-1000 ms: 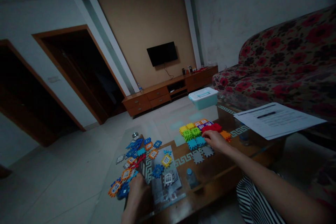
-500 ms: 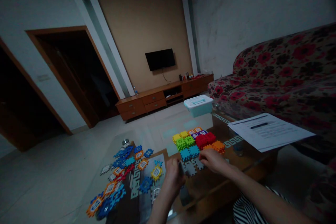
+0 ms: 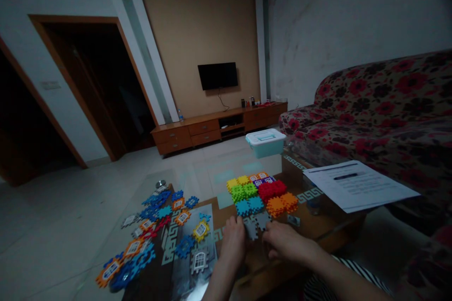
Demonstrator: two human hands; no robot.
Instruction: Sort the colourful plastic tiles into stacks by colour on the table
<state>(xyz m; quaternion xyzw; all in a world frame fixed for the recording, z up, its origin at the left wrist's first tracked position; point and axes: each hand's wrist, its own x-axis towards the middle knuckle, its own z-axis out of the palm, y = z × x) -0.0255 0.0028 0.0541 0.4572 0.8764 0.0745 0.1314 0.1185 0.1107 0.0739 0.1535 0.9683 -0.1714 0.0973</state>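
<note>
My left hand [image 3: 233, 244] sits at the lower edge of a block of joined plastic waffle tiles [image 3: 257, 195] in yellow, green, blue, red and orange. Its fingers appear to grip a grey tile [image 3: 251, 228] at that edge. My right hand [image 3: 284, 244] lies close on the other side, its fingertips by a second grey tile [image 3: 263, 220]. A loose heap of coloured tiles [image 3: 158, 225] spreads to the left, on a patterned sheet [image 3: 203, 268]. A small grey tile [image 3: 293, 220] lies apart at the right.
All this lies on a glass-topped coffee table [image 3: 226, 200]. Printed papers [image 3: 356, 186] overhang its right side, and a teal plastic box [image 3: 265, 142] stands at its far end. A floral sofa [image 3: 370, 113] runs along the right; a wooden TV cabinet [image 3: 219, 129] stands beyond.
My left hand has moved rightward from the loose tiles to the grey tiles, and my right hand has dropped to their side. The view has levelled and the table appears lower.
</note>
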